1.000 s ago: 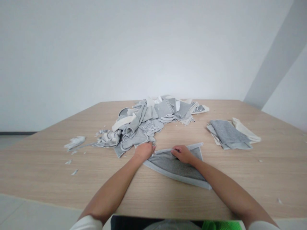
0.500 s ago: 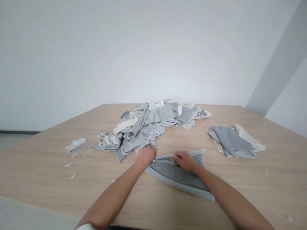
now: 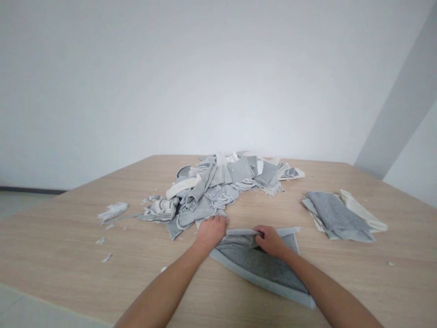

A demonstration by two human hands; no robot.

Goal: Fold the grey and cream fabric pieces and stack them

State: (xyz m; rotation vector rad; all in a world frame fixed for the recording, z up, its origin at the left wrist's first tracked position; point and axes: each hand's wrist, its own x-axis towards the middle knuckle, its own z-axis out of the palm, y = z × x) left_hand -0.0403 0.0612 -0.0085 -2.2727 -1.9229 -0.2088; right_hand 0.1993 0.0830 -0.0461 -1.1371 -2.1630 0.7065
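In front of me on the table lies a dark grey piece of cloth (image 3: 269,265) with lighter grey borders, its far edge folded over in a narrow strip. At its left corner is my left hand (image 3: 212,231), fingers curled down and closed on the cloth; the fingertips are partly hidden. My right hand (image 3: 270,240) pinches the cloth just below the far edge, thumb and fingers together, and a small fold bunches there. Just beyond my left hand a heap of grey, white and striped cloth pieces (image 3: 194,212) begins.
The heap runs to the back of the wooden table (image 3: 153,282). At right lies a small stack of grey and cream cloths (image 3: 341,216). White scraps (image 3: 113,211) and loose bits of lint are scattered at left. A pale wall (image 3: 218,82) rises behind the table.
The camera has tilted up slightly, so the table and cloths sit lower in the picture. Both hands keep about the same places on the grey cloth.
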